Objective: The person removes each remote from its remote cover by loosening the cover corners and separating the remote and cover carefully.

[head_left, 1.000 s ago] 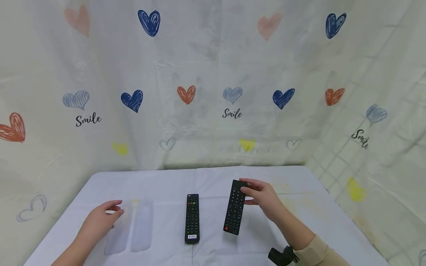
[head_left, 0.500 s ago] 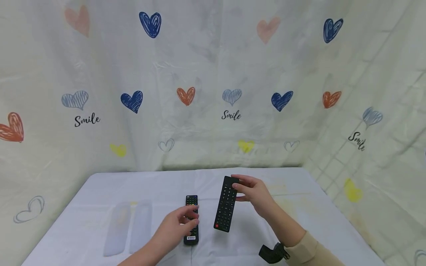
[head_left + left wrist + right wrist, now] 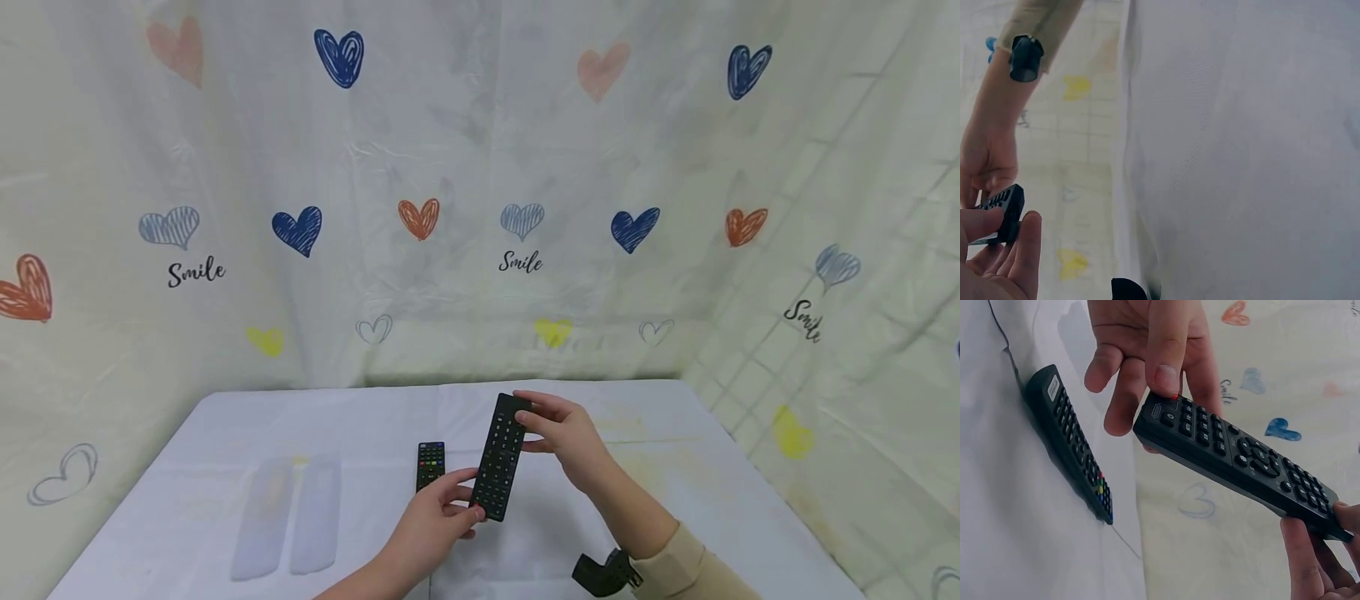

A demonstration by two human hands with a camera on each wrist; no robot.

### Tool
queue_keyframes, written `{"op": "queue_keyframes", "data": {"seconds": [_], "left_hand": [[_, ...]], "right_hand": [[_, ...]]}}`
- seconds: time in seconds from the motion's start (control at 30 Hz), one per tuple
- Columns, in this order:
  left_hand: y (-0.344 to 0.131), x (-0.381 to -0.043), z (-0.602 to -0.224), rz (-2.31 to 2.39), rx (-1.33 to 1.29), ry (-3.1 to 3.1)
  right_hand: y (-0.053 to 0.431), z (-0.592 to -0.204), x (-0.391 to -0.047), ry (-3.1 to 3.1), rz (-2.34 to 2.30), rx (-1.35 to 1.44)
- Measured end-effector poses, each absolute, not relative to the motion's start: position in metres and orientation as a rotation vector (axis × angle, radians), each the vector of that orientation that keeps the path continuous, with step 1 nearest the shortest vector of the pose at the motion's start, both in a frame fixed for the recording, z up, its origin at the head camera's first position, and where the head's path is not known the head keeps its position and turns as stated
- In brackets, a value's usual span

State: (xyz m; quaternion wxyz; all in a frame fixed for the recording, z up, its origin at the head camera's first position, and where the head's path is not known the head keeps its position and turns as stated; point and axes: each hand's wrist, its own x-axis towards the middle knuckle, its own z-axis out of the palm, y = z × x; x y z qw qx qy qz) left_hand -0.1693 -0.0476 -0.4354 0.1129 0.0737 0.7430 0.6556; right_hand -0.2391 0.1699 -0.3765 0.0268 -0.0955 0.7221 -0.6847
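Note:
A black remote control (image 3: 498, 458) is held up above the white table, tilted, its buttons facing the head camera. My right hand (image 3: 566, 442) grips its upper end between thumb and fingers. At the lower end my left hand (image 3: 431, 525) pinches it, the thumb lying by the red button in the right wrist view. A second black remote control (image 3: 1075, 444) lies on the tablecloth, with coloured buttons and a white label; in the head view my left hand covers its lower part. The left wrist view catches only the near end of the held remote.
Two flat translucent sleeves (image 3: 262, 518) lie side by side on the left of the table (image 3: 382, 417). A black camera mount (image 3: 603, 573) sticks out from the right wrist. Behind the table hangs a curtain (image 3: 465, 300) printed with hearts.
My left hand has come from beside the sleeves on the left, passed over the lying remote and taken the held remote's lower end. My right hand has brought that remote slightly left.

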Motion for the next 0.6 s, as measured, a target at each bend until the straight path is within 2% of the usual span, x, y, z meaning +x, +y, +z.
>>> {"op": "queue_keyframes", "data": {"seconds": [0.33,0.6], "left_hand": [[-0.065,-0.176,-0.438,2.05,0.176,2.153],[-0.077,-0.18,-0.426,2.192,0.081,2.166]], "right_hand": [[0.196,-0.379,-0.24,2.192,-1.921,-0.466],[0.208,-0.383,-0.232,2.187,-1.792,-0.473]]}}
